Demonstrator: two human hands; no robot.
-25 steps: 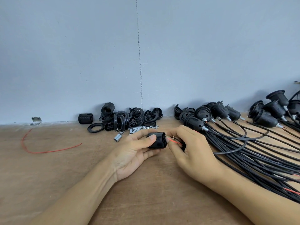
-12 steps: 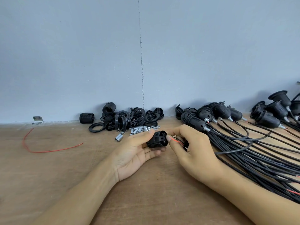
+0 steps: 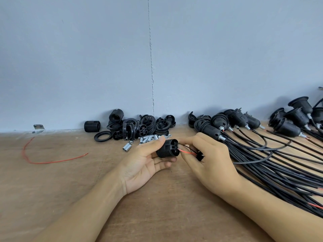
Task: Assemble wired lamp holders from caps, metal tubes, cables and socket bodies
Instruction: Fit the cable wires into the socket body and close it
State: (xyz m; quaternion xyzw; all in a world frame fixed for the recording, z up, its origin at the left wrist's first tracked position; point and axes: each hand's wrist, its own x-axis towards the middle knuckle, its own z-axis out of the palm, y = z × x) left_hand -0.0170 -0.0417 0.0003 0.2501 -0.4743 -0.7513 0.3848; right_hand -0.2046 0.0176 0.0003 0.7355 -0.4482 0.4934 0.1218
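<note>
Wiring one socket body; many holders already done.

Left hand (image 3: 139, 165) grips the socket body (image 3: 168, 148) just above the table (image 3: 52, 189), terminal end facing right. Right hand (image 3: 208, 159) pinches the red wire (image 3: 186, 151) and a black wire at its terminals, cable running off right. Finished wired holders (image 3: 232, 123) lie right of the socket body. Loose caps (image 3: 139, 124) and metal tubes (image 3: 145, 139) behind it suggest several units remain.

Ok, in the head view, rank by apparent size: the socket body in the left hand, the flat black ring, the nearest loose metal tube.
1. socket body, though it is nearest the camera
2. flat black ring
3. metal tube
</note>
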